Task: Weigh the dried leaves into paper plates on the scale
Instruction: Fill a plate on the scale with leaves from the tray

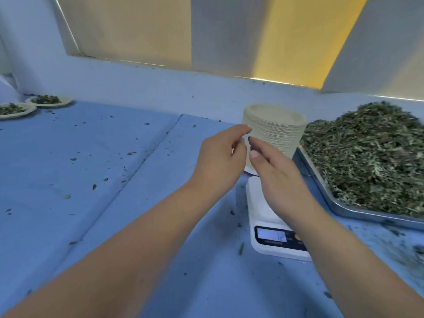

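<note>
Both hands are raised side by side in front of the stack of paper plates. Her left hand has its fingers loosely curved, the forefinger reaching to the stack's left edge; whether the tip touches I cannot tell through the blur. Beside it, the right hand is held flat and relaxed, fingers stretched towards the lower part of the stack, thumb up with the nail showing. Neither hand plainly grips anything, and the two are close together, nearly meeting at the fingertips.

Pale cream and tightly packed, the stack stands just behind the hands, its thin rims showing as fine lines down the side; its base is hidden by the fingers. Below the right wrist sits the scale, white with a dark front panel and a lit display, its platform bare where it shows. Just to the right lies a metal tray heaped with dried leaves, grey-green and stringy. Far off at the left, two filled plates rest on the blue table cover, which is scattered with leaf crumbs.
</note>
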The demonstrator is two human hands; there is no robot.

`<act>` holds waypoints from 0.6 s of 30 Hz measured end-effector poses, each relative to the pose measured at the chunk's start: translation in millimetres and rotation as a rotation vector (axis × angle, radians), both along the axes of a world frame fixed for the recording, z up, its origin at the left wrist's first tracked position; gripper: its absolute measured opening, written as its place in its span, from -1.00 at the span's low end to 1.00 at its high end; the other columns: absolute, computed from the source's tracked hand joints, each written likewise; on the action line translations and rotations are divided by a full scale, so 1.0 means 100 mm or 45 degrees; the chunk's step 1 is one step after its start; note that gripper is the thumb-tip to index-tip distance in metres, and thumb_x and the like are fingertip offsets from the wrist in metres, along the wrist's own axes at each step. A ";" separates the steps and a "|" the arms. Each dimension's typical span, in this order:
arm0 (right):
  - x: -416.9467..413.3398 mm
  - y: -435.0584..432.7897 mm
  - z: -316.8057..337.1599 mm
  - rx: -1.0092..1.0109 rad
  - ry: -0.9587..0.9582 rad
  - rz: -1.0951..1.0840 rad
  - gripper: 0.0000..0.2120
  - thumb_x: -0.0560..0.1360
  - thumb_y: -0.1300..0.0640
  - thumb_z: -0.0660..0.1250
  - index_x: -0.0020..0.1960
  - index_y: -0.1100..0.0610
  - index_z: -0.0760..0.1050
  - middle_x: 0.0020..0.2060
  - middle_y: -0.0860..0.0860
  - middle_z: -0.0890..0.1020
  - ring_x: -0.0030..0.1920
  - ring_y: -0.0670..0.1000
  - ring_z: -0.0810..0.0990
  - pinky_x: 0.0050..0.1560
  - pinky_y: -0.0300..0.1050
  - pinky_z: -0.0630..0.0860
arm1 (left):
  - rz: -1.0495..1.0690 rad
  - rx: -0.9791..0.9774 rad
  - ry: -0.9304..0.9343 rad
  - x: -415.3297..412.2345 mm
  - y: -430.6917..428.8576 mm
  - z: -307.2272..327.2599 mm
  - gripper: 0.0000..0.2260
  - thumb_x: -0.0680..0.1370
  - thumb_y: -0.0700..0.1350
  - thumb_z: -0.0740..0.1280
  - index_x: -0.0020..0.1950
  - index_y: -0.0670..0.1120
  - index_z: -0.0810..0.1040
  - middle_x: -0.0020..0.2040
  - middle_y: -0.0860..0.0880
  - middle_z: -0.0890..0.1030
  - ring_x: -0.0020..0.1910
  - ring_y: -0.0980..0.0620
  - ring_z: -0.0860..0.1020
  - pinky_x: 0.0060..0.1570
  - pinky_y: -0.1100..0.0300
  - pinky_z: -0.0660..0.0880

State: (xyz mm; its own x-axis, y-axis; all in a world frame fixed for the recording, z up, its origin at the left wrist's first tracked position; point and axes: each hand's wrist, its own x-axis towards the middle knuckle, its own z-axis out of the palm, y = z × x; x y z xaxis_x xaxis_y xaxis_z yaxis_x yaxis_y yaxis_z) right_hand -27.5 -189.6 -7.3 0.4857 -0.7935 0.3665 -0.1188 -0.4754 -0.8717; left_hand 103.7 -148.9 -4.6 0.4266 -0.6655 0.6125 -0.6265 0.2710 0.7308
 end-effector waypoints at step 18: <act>-1.56 -0.68 -0.47 -0.203 0.172 -0.548 -0.69 0.66 -0.04 0.20 0.39 -0.17 0.46 0.09 -0.02 0.67 -0.16 -0.10 0.61 -0.06 -0.04 0.57 | 0.255 0.449 -1.031 -0.58 -1.03 0.44 -0.67 0.60 -0.30 0.19 0.36 -0.19 0.49 0.38 -0.10 0.48 0.50 -0.09 0.31 0.30 -0.03 0.41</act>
